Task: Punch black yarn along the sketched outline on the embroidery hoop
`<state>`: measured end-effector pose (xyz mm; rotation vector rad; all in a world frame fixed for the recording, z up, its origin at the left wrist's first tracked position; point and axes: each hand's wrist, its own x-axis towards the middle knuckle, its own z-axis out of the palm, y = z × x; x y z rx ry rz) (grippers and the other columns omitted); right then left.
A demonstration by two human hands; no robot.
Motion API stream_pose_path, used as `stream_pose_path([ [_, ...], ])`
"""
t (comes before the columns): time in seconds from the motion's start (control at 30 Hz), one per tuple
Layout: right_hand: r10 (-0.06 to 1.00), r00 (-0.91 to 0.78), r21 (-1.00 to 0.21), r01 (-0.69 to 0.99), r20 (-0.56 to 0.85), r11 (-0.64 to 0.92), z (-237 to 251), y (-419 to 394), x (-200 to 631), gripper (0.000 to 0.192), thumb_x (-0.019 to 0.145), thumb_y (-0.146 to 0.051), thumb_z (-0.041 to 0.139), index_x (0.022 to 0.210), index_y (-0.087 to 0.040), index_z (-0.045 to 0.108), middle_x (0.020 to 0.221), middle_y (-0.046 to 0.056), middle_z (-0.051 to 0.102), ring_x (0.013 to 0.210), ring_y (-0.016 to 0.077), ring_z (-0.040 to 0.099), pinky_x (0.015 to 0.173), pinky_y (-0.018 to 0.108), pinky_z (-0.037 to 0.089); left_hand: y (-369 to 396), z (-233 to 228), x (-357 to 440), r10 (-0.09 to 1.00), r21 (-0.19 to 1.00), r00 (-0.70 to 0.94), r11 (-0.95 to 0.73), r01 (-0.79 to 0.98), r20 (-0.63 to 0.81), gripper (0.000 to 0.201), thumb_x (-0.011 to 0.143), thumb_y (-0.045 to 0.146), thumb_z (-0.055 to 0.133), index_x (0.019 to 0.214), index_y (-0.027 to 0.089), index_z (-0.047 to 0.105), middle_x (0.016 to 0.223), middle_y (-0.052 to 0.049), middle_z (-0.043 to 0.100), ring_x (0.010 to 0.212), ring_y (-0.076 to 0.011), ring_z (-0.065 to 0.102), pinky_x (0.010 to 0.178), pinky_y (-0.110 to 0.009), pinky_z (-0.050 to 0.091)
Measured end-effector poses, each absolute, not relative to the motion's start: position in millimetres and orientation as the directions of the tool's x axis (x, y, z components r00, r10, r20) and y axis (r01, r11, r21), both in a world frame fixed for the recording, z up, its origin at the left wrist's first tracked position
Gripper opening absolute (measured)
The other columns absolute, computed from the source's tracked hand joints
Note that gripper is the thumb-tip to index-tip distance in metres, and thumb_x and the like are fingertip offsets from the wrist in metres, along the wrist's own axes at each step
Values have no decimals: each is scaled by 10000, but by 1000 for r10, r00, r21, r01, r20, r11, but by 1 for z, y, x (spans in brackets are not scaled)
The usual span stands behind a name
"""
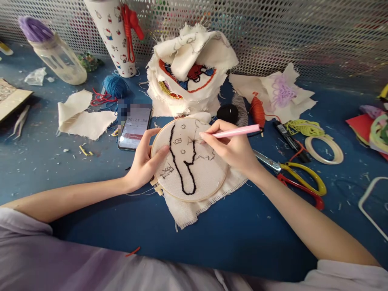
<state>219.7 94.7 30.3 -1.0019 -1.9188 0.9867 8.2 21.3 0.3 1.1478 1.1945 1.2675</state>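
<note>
Embroidery hoop (189, 159) lies flat at the middle of the blue surface (230, 234), cream cloth stretched in it and frayed edges spilling out on the near side. A thick black stitched line loops down the cloth, with small pencilled figures around it. The left hand (144, 159) clasps the hoop's left rim, thumb lying on the cloth — its grip is closed on the hoop. The right hand (233, 147) pinches a pink punch needle (238, 131) like a pen, its tip touching the cloth near the hoop's far middle.

Just beyond the hoop's left edge lies a phone (135, 127), screen lit. Farther off sits a heap of embroidered cloths (189, 72). At the far left a clear bottle (57, 58) with a purple cap lies tilted; whether anything is inside I cannot tell. A white patterned tumbler (113, 34) stands beside it — red cord hangs from its top. Right of the hand lie scissors (298, 178) with yellow and red handles, and a tape ring (323, 148).
</note>
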Motion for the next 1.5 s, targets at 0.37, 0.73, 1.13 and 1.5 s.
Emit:
stream_pose_path([
  [0.37,807,-338,-723,364,485,587,6,76,215,93,871,-196,597,828,-225,520,702,-20,546,594,111,523,520,259,413,23,-1,8,999,994,-30,42,-104,-46,370,844,342,661,1127,223,455,627,39,612,459,-104,549,363,-175,421],
  [0.73,653,-426,-479,451,626,753,-5,75,215,142,866,-176,621,842,-235,494,757,19,616,666,147,602,606,295,501,19,2,8,999,996,-48,15,-84,-19,355,854,344,656,1136,229,474,554,59,557,399,-88,487,326,-164,355],
  [1.13,765,-391,-674,370,511,640,-3,79,213,58,908,-222,579,966,-226,581,829,18,648,700,138,618,619,287,497,18,1,8,999,997,-40,-7,-72,4,364,856,351,648,1143,230,459,564,58,545,402,-92,489,328,-176,367],
  [1.5,622,-477,-403,486,622,776,-8,84,215,69,895,-208,604,936,-251,569,842,13,684,812,185,618,833,395,489,17,-1,6,999,999,-38,-39,-25,38,363,863,362,646,1152,232,470,586,52,544,386,-79,470,315,-174,357],
])
